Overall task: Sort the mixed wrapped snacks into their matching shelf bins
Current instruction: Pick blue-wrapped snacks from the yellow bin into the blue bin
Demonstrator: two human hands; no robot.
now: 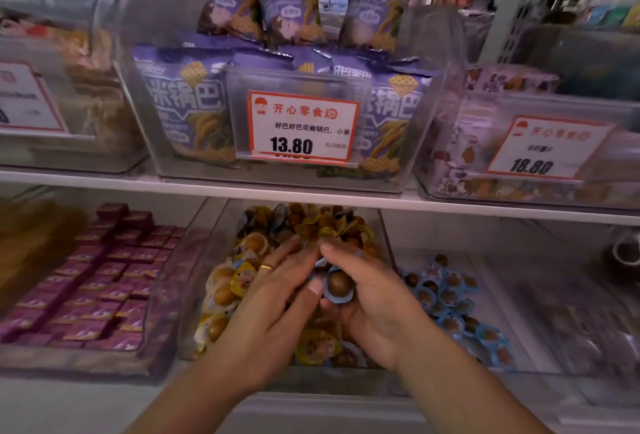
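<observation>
Shelf bins (388, 236) hold mixed snacks; right hand (367, 298) grips blue-wrapped snacks (337, 283), left hand (277, 298) open, touching them; next, blue bin (519, 361) right.

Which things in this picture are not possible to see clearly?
- Head view: snacks in the middle bin under the hands, left hand, right hand, are hidden.
- Left price card: cut by the edge, blurred.
- Far-right lower bin: contents too blurred.
- Right price card: small text unreadable.

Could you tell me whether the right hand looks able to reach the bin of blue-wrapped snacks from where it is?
Probably yes: the right hand is just beside the open-topped blue-snack bin, with nothing between them.
</observation>
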